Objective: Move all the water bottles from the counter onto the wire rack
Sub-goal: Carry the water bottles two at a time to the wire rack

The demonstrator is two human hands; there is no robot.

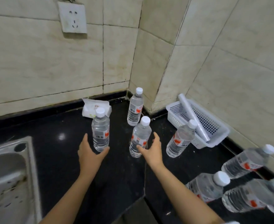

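Head view. Left hand (91, 152): spread wide, fingers to the left of the left bottle (100, 131), thumb by its base on the right. It is cupped about the bottle, not closed. The thumb looks to touch the base; not certain. Right hand (152, 149): likewise wide, thumb in front of the mid bottle (140, 136), fingers out past its right side. No grip yet. Judgement: each hand is shaped to a bottle's girth so that two go in one trip.

Four bottles stand upright on the black counter (60, 159), white caps on. Back bottle (135, 109) sits in the wall corner, just behind the mid one. Right bottle (180, 139) stands just beside the basket (173, 110), apart from the right hand. The two reached for are the nearest, probably because they need no reach over the others.

Lower right: three more bottles (244, 162), blurred, caps on. What they stand on is unclear. No rack shows, so I cannot say whether these are already moved.

Also: roll (192, 117) lying slantwise in the basket; tissue pack (92, 107) by the wall behind the left bottle; sink (7, 167) far left; socket (72, 16) on the tiles.

Step in hand: closing on the pair. A grip this low could let a bottle tip on the lift.
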